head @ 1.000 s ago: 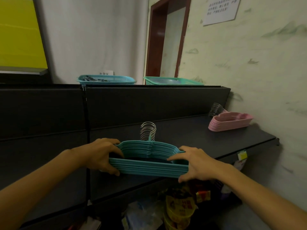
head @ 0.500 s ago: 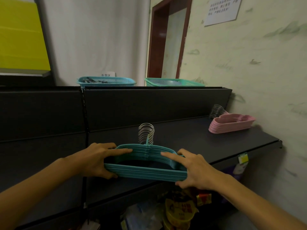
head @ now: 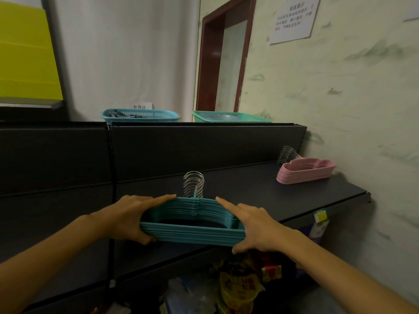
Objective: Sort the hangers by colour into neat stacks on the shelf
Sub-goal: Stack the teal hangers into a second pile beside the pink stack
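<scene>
Both index fingers have slid up onto the arch of the teal hanger stack (head: 192,219), which the left hand (head: 129,219) and right hand (head: 256,227) clasp by its ends to square it on the shelf (head: 249,191), well apart from the pink hanger stack (head: 306,171).

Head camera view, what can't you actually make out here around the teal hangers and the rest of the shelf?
- Teal hanger stack: its two ends are covered by the left hand and right hand; the count is too fine to tell.
- Wall notice: print blurred, top cut by the frame edge.
- Blue basket: contents mostly hidden by its rim.
- Goods under the shelf: dark, cut by the bottom edge.
</scene>
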Demonstrator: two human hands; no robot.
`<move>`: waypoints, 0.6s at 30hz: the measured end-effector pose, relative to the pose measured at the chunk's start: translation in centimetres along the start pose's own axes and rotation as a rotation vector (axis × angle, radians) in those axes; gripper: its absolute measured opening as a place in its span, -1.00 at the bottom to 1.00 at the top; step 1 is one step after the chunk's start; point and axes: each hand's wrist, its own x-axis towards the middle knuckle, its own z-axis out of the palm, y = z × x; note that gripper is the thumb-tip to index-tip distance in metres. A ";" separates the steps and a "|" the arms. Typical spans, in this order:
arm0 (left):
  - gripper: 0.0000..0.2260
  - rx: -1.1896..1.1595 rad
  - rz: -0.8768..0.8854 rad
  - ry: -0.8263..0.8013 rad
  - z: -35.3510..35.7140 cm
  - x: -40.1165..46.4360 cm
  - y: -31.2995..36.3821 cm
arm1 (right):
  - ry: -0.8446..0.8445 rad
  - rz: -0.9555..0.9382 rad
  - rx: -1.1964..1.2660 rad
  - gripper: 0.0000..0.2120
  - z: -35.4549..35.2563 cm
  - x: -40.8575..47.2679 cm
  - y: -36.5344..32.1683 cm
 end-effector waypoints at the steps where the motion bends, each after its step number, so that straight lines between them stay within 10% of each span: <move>1: -0.06 -0.004 -0.001 0.012 0.0 -0.1 0.1 | 0.015 0.003 -0.001 0.13 0.1 -0.1 0.0; 18: -0.05 -0.008 -0.013 0.082 0.5 -0.2 2.6 | 0.081 -0.021 -0.021 0.09 -0.4 -1.5 2.0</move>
